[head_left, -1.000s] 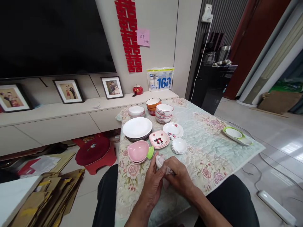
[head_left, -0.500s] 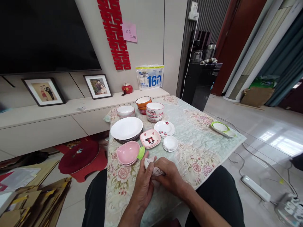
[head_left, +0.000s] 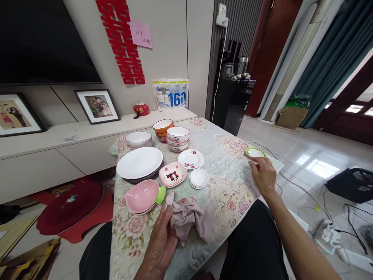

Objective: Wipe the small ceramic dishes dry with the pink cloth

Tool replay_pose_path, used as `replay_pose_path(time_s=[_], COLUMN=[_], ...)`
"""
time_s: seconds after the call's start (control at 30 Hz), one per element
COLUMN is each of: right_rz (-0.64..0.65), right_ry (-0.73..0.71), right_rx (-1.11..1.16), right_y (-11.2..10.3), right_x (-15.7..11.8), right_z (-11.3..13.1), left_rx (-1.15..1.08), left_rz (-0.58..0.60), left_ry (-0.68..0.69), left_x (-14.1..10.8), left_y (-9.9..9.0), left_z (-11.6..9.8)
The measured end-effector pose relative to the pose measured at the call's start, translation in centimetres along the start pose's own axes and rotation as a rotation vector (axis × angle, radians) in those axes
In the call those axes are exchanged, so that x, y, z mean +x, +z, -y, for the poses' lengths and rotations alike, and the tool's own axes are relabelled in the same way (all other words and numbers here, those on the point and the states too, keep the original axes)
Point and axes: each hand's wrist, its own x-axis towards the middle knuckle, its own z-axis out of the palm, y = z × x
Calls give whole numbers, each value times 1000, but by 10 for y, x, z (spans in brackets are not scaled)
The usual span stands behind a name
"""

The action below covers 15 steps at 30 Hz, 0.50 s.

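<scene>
Grasps with the left hand (head_left: 163, 235) the crumpled pinkish cloth (head_left: 190, 217), just beside the pink bowl (head_left: 142, 195) and above the flowered tablecloth (head_left: 225, 165). Reaches with the right hand (head_left: 264, 175), fingers bent, to the small white dish (head_left: 255, 153) in the green-edged dish (head_left: 248, 151) near the table's far right corner; cannot tell if touching or gripping it.

The left hand (head_left: 164, 229) gripped a crumpled pinkish cloth (head_left: 190, 217) above a floral-covered tabletop (head_left: 215, 155) bearing stacked bowls (head_left: 178, 139).
</scene>
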Motion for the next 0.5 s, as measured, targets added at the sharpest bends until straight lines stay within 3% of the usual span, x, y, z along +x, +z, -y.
replay_pose_path(time_s=[0.1,0.2,0.5], right_rz=[35,118,207], right_ry=[75,98,67], right_rx=[-144,-243,-375], right_y=[10,16,28], right_x=[22,28,27], right_z=[-52,-80,-94], left_rx=[34,51,58], left_rz=[-12,4,12], left_ry=[13,2,-16], left_x=[0,0,3], left_y=[2,3,-5], left_z=[1,1,1])
